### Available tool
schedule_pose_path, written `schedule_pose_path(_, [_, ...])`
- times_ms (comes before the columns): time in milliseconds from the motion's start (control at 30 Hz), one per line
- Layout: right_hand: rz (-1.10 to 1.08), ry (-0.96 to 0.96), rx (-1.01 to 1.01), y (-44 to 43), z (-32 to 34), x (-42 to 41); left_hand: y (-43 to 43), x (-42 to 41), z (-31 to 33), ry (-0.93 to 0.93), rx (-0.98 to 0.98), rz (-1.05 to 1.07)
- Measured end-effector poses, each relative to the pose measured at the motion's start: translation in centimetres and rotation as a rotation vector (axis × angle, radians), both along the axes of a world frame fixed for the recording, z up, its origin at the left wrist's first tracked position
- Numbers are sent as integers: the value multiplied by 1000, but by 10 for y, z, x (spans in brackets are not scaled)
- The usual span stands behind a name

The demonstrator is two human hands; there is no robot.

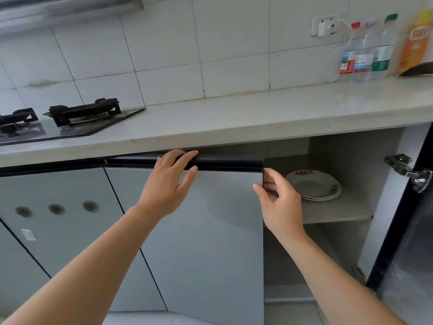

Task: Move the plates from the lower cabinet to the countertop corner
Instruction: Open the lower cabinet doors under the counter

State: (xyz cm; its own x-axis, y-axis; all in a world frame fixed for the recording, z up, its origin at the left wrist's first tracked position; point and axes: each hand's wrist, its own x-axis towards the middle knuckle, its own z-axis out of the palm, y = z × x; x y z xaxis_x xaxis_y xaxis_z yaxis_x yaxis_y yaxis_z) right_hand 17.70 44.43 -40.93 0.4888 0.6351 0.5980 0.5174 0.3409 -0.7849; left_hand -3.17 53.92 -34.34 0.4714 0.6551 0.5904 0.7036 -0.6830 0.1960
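The plates [314,184] are seen stacked, two or three deep, on the upper shelf [339,213] inside the lower cabinet, just behind the free edge of the left door [206,231]. The right door [407,231] is swung fully open. Neither grip is laid on the plates. The left grip [168,184] is set on the top edge of the left door, with fingers laid over the rim and the thumb pressed on the front face. The right grip [281,202] pinches the door's free vertical edge between thumb and curled fingers. The plates are judged to be glazed ceramic: stiff, smooth, fairly heavy as a stack, and easily chipped against the shelf or the door edge. They are best taken at opposite rims, with fingers slid beneath the lowest plate and thumbs on top, so that the stack is lifted as one and not dragged. The counter [234,118] lies directly above, and its right end, by the bottles [365,52], is taken to be the corner meant.
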Motion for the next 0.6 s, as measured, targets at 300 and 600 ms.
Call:
schedule_pose_path(300, [167,86,7,-43,0,-16,-17,-18,7,-64,-36,-33])
schedule_pose_path(600, [340,135,-43,-59,14,-8,-33,-25,8,-87,-46,-48])
